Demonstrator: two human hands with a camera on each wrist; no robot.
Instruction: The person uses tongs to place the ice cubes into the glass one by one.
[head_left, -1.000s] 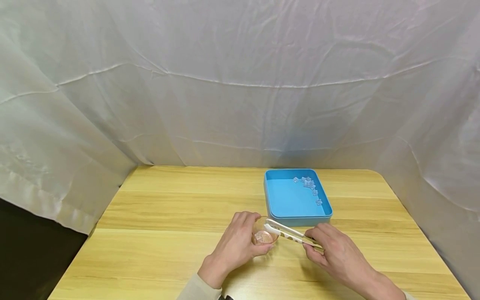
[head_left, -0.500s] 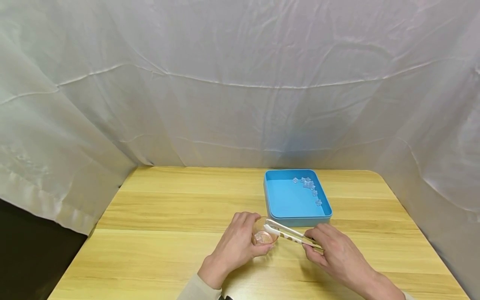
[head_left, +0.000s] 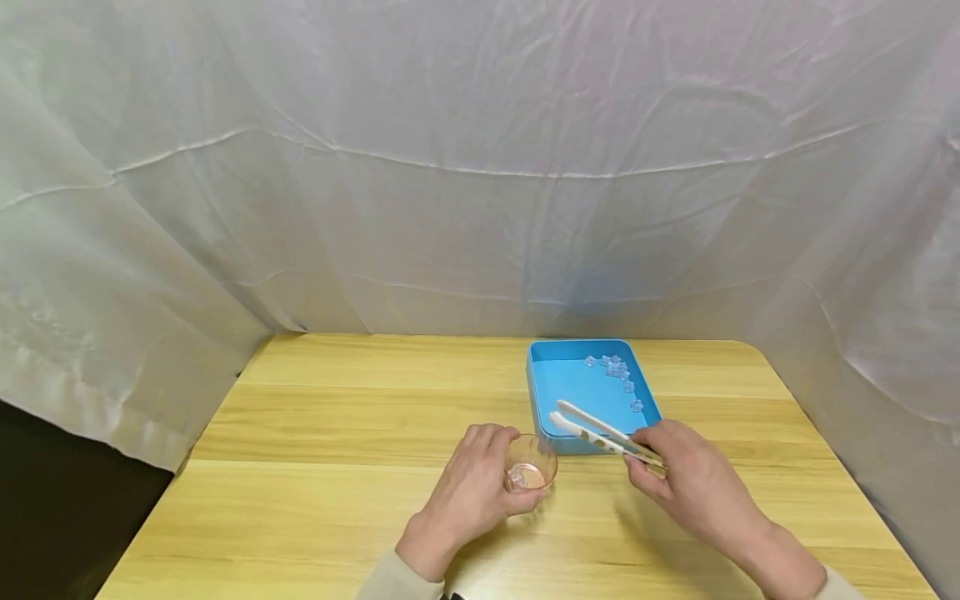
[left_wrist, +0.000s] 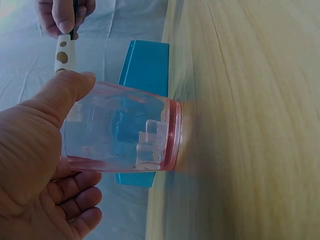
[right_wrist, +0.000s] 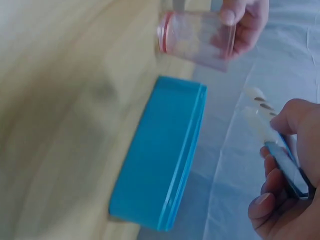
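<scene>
My left hand (head_left: 474, 479) grips a clear, pink-tinted cup (head_left: 531, 450) that stands upright on the table. A few clear cubes (left_wrist: 151, 142) lie at the bottom of this cup in the left wrist view. My right hand (head_left: 697, 483) holds white tongs with brown spots (head_left: 585, 432), their tips apart above the near side of a blue tray (head_left: 566, 383). Nothing shows between the tips. Inside the tray, several clear cubes (head_left: 617, 367) gather toward its far right side.
The tray stands just behind and to the right of the cup on the wooden table (head_left: 337, 417). Pale grey cloth (head_left: 450, 225) hangs behind the table and at both sides.
The right hand has moved the tongs away from the cup's mouth, up and right over the tray, and their tips have spread. My left hand keeps its place on the cup.
</scene>
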